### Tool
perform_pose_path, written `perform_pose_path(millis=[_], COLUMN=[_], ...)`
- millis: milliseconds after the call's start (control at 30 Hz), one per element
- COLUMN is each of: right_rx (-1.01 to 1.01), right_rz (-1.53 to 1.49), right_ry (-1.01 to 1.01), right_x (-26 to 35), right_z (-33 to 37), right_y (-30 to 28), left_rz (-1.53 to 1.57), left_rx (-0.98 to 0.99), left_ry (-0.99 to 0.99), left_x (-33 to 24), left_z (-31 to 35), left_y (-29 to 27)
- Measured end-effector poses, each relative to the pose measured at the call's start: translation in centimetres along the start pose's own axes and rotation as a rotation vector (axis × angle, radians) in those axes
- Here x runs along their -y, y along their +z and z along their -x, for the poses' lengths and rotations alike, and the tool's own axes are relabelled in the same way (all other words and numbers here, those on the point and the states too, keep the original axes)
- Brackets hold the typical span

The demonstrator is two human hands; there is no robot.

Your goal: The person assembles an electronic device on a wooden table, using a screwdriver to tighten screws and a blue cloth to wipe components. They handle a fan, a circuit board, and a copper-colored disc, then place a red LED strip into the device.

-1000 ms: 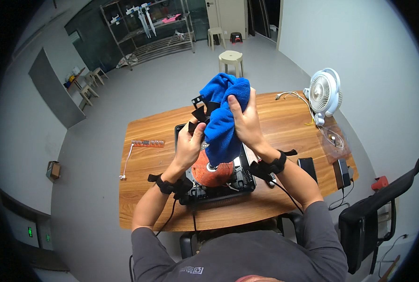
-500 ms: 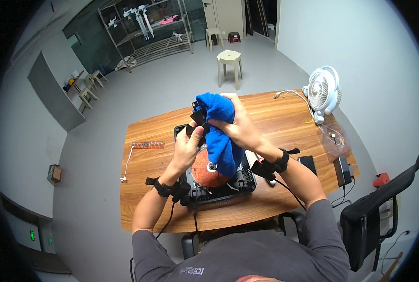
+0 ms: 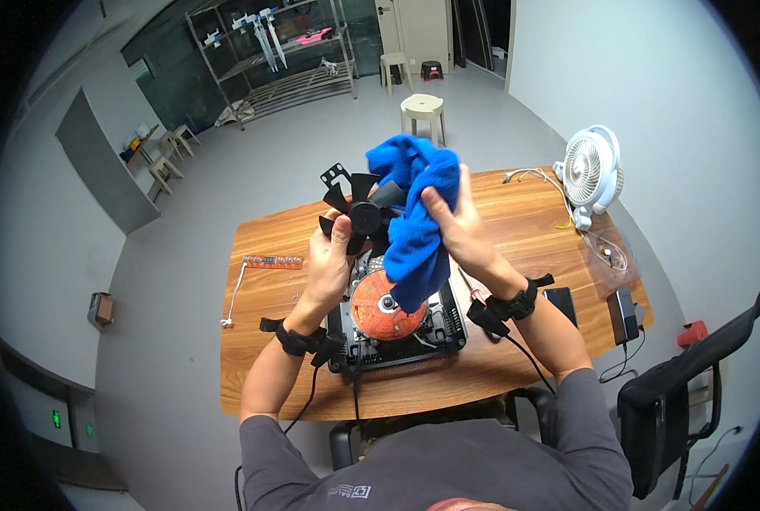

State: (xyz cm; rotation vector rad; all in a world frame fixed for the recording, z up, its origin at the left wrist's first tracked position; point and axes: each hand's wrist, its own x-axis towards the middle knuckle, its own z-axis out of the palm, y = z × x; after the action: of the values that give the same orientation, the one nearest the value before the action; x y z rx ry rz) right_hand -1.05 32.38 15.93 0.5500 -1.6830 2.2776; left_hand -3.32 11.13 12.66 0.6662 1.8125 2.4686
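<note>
A small black cooling fan (image 3: pixel 365 218) with several blades and a bracket is held up in my left hand (image 3: pixel 329 255), thumb against its near side. My right hand (image 3: pixel 465 226) grips a bunched blue cloth (image 3: pixel 423 234), thumb on the front, close beside the fan's right blades. Below them on the table lies an opened induction cooker base (image 3: pixel 397 358), a black shell with exposed parts. Its round orange-red copper coil (image 3: pixel 380 315) shows, with a pale round piece at the centre. The cloth hides the coil's upper right part.
The wooden table (image 3: pixel 265 366) carries an orange circuit strip (image 3: pixel 272 262) with a white cable at left. A screwdriver (image 3: pixel 472 288), a black phone (image 3: pixel 561 302), a power adapter (image 3: pixel 623 315) and a white desk fan (image 3: pixel 589 170) are at right. An office chair (image 3: pixel 687 383) stands beside the table.
My right hand has drawn the blue cloth right and up off the fan, uncovering its blades. My left hand still holds the fan, now turned face-on to view.
</note>
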Motion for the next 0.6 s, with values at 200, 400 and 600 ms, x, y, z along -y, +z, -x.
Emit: perform_pose_path(millis=[200,400,600], right_rx=[0.272,0.126,0.091], right_rz=[0.192,0.124,0.432], right_ry=[-0.019,-0.117,-0.226], right_x=[-1.4,-2.8,-0.7], right_z=[0.2,-0.4,-1.2], right_y=[-0.5,-0.2,-0.7], left_rz=[-0.035,-0.192,-0.411], left_rx=[0.024,0.092,0.230], left_ry=[0.061,0.097,0.001], left_x=[-0.4,-0.3,-2.5], left_z=[-0.2,-0.5,-0.7], left_y=[0.7,0.3,-0.6])
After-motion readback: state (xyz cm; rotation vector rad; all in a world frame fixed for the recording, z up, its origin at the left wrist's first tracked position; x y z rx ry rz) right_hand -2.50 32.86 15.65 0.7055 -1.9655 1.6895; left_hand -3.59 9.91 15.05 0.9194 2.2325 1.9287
